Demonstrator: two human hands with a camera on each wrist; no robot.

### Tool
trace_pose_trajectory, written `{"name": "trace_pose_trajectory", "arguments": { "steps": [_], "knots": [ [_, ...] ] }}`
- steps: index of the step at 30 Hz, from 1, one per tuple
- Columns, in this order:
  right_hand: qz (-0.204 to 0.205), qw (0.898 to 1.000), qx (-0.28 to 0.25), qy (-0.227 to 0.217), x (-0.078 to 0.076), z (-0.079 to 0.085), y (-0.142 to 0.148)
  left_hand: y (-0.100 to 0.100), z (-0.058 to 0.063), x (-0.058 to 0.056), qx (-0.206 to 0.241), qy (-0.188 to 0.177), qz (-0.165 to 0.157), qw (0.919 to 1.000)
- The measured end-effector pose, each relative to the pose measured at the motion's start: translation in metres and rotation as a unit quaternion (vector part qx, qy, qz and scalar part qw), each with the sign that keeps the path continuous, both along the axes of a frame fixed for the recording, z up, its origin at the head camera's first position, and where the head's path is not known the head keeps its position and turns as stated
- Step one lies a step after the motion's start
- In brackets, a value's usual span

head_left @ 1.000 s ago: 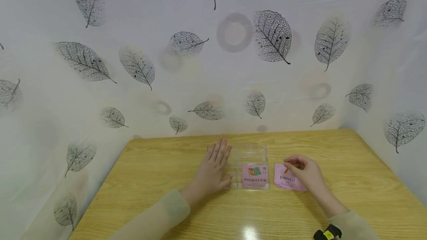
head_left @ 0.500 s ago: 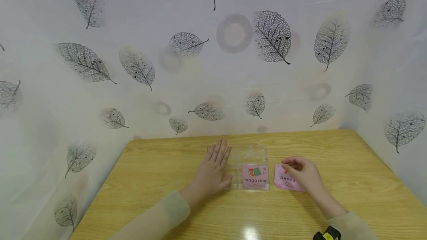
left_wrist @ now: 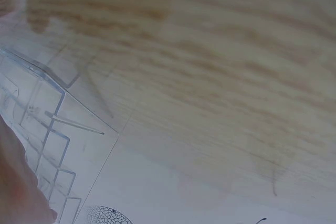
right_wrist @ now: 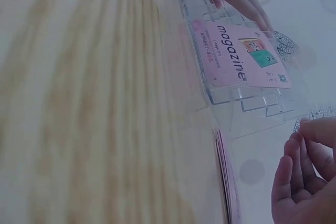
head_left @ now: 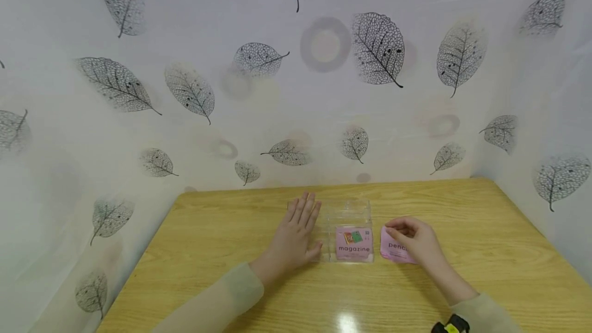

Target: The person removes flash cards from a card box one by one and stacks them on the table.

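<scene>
Across the wood-grained tabletop, the left hand lies fingers extended over a clear rack, while at its 3 o'clock the right hand bunches fingertips over the pencil card, pinch unclear, apparently handling it, which calls for a sure edge grip.

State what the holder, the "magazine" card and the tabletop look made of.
Holder: likely rigid clear plastic, glossy; see-through with bright edges.
"magazine" card: seems printed paper or thin cardstock; flat, pink, crisp print. Coating unclear.
Tabletop: wood or wood-look laminate, semi-gloss; grain lines, bright reflection. Solid or surfaced, can't tell.
</scene>
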State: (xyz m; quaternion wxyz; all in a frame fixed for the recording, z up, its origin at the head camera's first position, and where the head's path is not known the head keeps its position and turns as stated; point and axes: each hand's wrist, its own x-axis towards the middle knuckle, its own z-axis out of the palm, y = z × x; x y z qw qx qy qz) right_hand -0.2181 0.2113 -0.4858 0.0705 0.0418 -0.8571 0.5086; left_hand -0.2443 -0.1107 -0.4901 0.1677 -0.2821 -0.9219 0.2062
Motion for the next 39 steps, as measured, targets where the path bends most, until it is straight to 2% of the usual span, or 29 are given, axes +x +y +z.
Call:
{"name": "trace_pose_trajectory", "arguments": {
  "steps": [6,19,28,39],
  "knots": [
    [0.009,1.0,-0.007,0.004,0.0,-0.001,-0.004,0.0,0.0,0.0,-0.001,-0.002,0.003,1.0],
    [0.021,0.999,-0.024,-0.018,0.003,-0.003,-0.01,0.002,0.003,0.002,-0.001,-0.018,0.009,0.9998],
    [0.022,0.999,-0.025,-0.018,0.002,-0.003,-0.015,0.001,0.002,0.001,-0.012,0.001,0.006,0.9999],
    [0.02,0.999,-0.031,-0.024,0.003,-0.003,-0.021,0.001,0.0,0.0,0.001,0.005,-0.002,1.0]
  ]
}}
